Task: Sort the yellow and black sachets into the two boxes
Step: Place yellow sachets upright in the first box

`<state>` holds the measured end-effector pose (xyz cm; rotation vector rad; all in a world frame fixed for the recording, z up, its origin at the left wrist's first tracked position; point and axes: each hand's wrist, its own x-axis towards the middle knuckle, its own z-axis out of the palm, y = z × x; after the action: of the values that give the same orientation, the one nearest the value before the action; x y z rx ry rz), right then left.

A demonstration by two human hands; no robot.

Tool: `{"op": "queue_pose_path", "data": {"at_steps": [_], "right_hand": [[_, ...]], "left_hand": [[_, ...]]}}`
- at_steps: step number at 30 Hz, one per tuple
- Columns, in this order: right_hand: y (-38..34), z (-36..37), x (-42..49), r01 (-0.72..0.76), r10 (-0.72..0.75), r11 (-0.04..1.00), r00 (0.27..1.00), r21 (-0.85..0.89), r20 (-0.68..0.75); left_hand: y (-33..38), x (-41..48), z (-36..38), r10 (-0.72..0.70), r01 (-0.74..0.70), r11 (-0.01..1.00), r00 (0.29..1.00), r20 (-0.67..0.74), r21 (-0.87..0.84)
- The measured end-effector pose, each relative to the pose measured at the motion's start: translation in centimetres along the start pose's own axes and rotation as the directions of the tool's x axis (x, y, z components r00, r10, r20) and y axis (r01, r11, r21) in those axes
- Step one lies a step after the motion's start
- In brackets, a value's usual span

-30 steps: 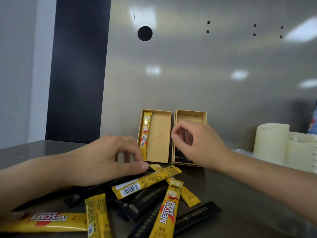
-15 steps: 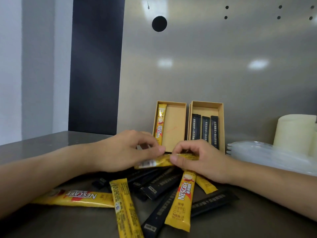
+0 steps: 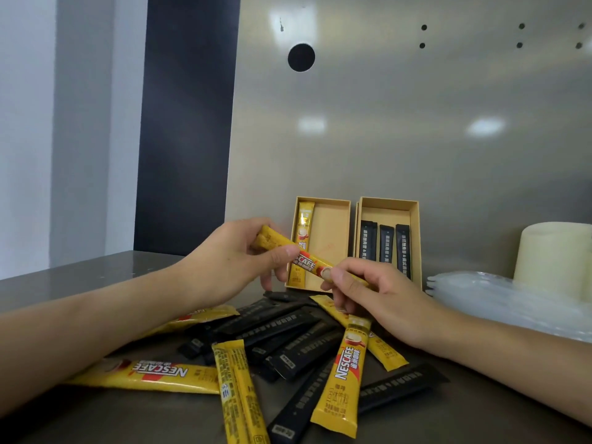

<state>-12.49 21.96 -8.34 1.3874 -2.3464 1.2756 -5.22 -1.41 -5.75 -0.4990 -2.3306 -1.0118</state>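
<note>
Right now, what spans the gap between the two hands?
In the head view, one yellow sachet bridges it, pinched by the left hand and right hand.

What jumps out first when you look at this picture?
A yellow sachet is held up in the middle: the left hand grips one end, the right hand pinches the other. Behind stand two boxes: the left box has one yellow stick, the right box three black sticks.
</note>
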Motion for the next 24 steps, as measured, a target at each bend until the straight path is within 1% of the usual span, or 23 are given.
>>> {"op": "queue_pose_path", "data": {"at_steps": [2, 5, 9, 12, 14, 17, 20, 22, 24], "right_hand": [[0.1, -0.1, 0.0, -0.003, 0.002, 1.000, 1.000, -0.020, -0.005], [-0.1, 0.1, 0.0, 0.006, -0.006, 0.999, 1.000, -0.036, 0.016], [-0.5, 0.1, -0.2, -0.029, 0.029, 1.000, 0.999, -0.010, 0.020], [-0.5, 0.0, -0.3, -0.049, 0.049, 0.998, 0.998, 0.033, 0.027], [-0.5, -0.1, -0.3, -0.046, 0.046, 0.999, 0.999, 0.016, 0.029], [-0.4, 0.0, -0.3, -0.032, 0.033, 0.996, 0.999, -0.086, 0.019], [-0.3, 0.1, -0.2, -0.021, 0.020, 0.987, 1.000, -0.162, -0.008], [-0.3, 0.0, -0.1, -0.028, 0.020, 0.985, 0.998, -0.170, -0.052], [-0.1, -0.1, 0.0, -0.027, 0.006, 0.988, 0.991, -0.151, -0.134]], "left_hand": [[-0.2, 0.2, -0.2, -0.036, 0.035, 0.999, 0.998, -0.047, -0.031], [-0.3, 0.4, -0.7, -0.074, 0.065, 0.992, 0.994, -0.081, -0.108], [-0.5, 0.4, -0.7, -0.091, 0.071, 0.979, 0.991, -0.096, -0.192], [-0.4, 0.5, -0.8, -0.100, 0.068, 0.972, 0.986, -0.136, -0.225], [-0.4, 0.6, -1.1, -0.100, 0.059, 0.970, 0.981, -0.164, -0.236], [-0.4, 0.7, -1.2, -0.093, 0.049, 0.972, 0.978, -0.185, -0.232], [-0.3, 0.7, -1.1, -0.073, 0.041, 0.985, 0.979, -0.192, -0.167], [-0.3, 0.7, -1.1, -0.060, 0.037, 0.993, 0.978, -0.200, -0.114], [-0.3, 0.8, -1.3, -0.062, 0.045, 0.995, 0.977, -0.205, -0.084]]}}
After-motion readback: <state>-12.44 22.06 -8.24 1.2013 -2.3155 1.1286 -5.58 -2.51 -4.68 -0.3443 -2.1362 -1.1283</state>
